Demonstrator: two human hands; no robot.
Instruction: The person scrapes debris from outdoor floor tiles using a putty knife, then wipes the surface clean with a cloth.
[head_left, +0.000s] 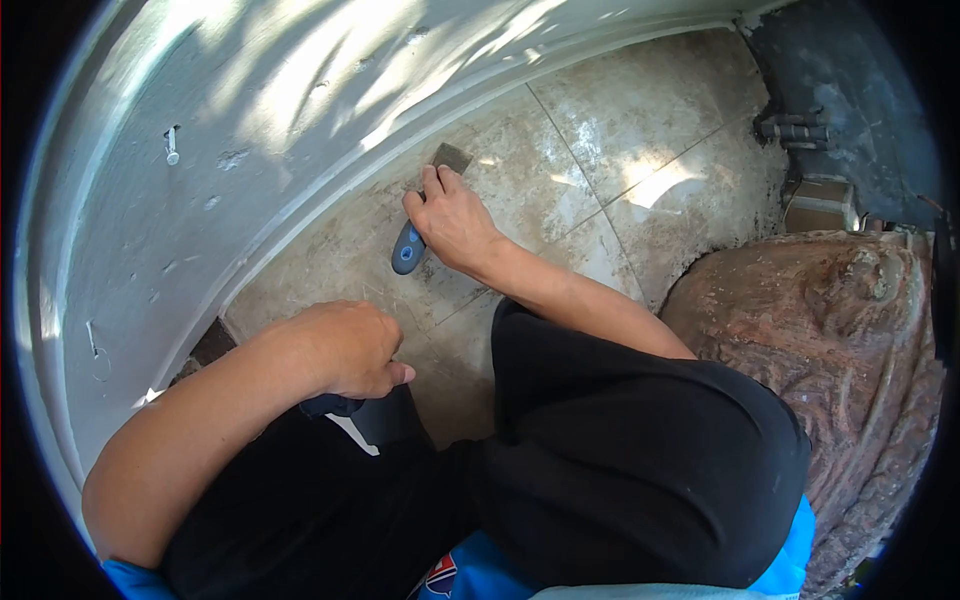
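My right hand (455, 220) is closed around a putty knife (406, 250) with a grey-and-blue handle. Its short blade (453, 157) lies close to the tiled floor (560, 230), near the foot of the wall. My left hand (350, 350) is curled in a fist by my left knee, thumb pointing right. Just under that fist shows a dark object (332, 405), with a white hooked strip (352, 434) and a dark grey flat surface (396, 415) below; I cannot tell what the fist grips.
A grey-white wall (230, 150) with nails curves along the left and back. To the right stands a large brown, rough-surfaced object (800, 320). Behind it are a cardboard box (820, 205) and grey pipes (797, 132). Dirt marks the tiles.
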